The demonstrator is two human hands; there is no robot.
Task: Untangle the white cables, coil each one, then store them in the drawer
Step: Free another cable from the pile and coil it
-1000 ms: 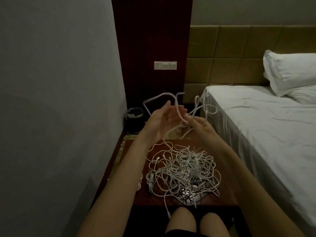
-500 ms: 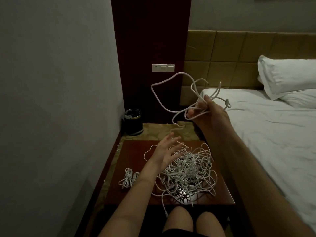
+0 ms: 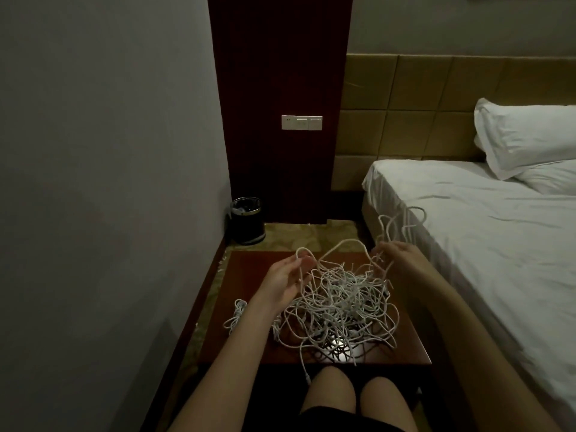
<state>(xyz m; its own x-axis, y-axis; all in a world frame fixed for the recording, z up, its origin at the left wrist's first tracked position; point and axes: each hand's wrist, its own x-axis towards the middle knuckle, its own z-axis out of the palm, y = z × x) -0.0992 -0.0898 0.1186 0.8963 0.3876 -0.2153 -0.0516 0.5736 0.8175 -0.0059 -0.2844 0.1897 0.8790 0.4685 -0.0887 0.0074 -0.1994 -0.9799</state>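
A tangled heap of white cables [image 3: 339, 310] lies on the reddish wooden nightstand [image 3: 249, 269]. One bundled white cable [image 3: 237, 316] lies apart at the nightstand's left edge. My left hand [image 3: 286, 279] is over the heap's left side, thumb and fingers pinching a cable loop [image 3: 304, 254] that arches above it. My right hand [image 3: 396, 257] is at the heap's far right corner and grips several loops of cable [image 3: 402, 222] that stick up toward the bed. No drawer is visible.
A bed with white sheets [image 3: 483, 244] and pillows [image 3: 526, 135] runs along the right. A black waste bin [image 3: 247, 221] stands on the floor by the left wall. My knees [image 3: 355, 397] are under the nightstand's front edge.
My right hand came down from head height to the heap's right corner with its cable loops. My left hand rose slightly and took a cable loop.
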